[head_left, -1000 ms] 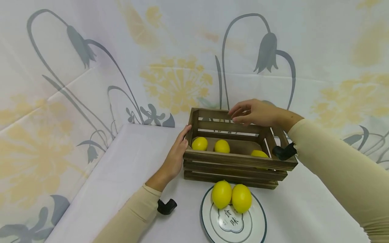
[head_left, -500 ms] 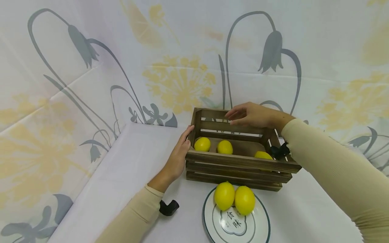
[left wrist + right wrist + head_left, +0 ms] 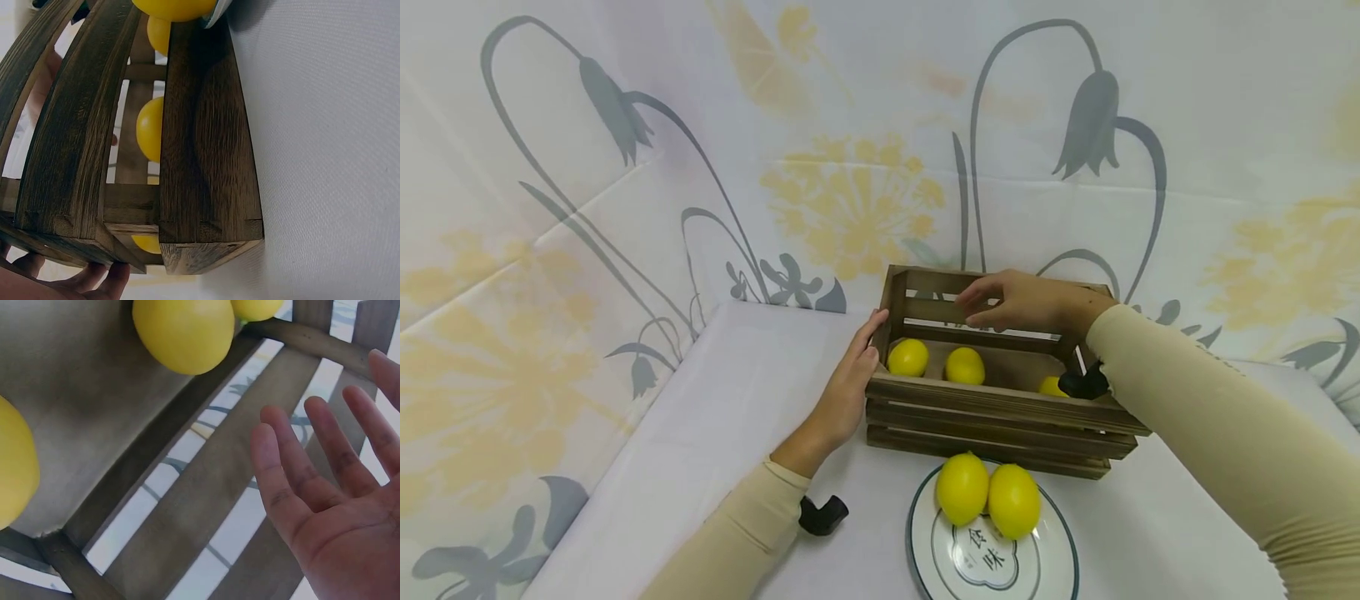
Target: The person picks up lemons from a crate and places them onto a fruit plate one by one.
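A dark slatted wooden crate stands on the white cloth. Inside it are yellow lemons, spaced along the bottom; the one at the right is partly hidden behind the front rail and the wrist. My left hand rests against the crate's left end, its fingertips touching the outer side in the left wrist view. Over the crate's opening, near the back slats, hovers my right hand. Its fingers are spread and loosely bent, with nothing held, and lemons lie beyond them.
In front of the crate sits a white plate with a dark rim and printed characters, bearing two lemons. A flower-printed cloth hangs behind. Black mounts show at both wrists.
My right hand has lowered and shifted left relative to the crate. My left hand keeps its place at the crate's end. The whole scene has drifted slightly right in the head view.
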`<state>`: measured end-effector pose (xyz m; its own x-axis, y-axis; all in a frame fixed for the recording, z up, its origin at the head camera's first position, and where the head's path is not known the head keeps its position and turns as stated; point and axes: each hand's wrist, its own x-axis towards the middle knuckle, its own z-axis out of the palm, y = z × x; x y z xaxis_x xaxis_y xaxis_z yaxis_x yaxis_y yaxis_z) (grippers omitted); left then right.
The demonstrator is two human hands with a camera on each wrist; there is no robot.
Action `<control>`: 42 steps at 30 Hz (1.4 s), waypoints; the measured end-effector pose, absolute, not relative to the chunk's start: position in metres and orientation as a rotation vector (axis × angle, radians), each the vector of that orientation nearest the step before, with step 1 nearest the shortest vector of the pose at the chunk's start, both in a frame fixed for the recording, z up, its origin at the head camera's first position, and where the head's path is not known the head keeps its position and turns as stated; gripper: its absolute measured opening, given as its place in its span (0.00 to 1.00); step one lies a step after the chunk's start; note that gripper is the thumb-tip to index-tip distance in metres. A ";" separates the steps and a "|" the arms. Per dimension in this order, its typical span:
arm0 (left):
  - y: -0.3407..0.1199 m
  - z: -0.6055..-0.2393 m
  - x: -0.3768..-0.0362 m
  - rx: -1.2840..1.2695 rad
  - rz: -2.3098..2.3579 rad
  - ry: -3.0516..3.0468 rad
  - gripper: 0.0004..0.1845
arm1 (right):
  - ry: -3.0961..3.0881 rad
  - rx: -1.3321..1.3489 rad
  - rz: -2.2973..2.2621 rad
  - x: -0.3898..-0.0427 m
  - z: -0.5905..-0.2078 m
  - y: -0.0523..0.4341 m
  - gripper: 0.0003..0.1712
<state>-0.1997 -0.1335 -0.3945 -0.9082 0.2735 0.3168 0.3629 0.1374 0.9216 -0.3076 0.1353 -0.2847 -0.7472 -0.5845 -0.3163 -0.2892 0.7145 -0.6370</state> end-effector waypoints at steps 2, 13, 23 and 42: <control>-0.133 -0.395 -0.200 -0.653 -1.905 -2.313 0.27 | 2.410 -0.663 -0.771 -0.309 -0.287 0.136 0.29; -0.132 -0.397 -0.202 -0.661 -1.915 -2.300 0.28 | 2.380 -0.707 -0.689 -0.318 -0.298 0.136 0.26; -0.130 -0.395 -0.203 -0.678 -1.934 -2.290 0.28 | 2.316 -0.667 -0.609 -0.322 -0.302 0.135 0.26; -0.134 -0.397 -0.201 -0.690 -1.918 -2.287 0.28 | 2.192 -0.592 -0.516 -0.327 -0.319 0.127 0.34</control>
<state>-0.2012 -0.1342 -0.3973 -0.8957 0.2874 0.3394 0.3842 0.1158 0.9159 -0.3265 0.1270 -0.3185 -0.5784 -0.5649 -0.5885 -0.2432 0.8080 -0.5366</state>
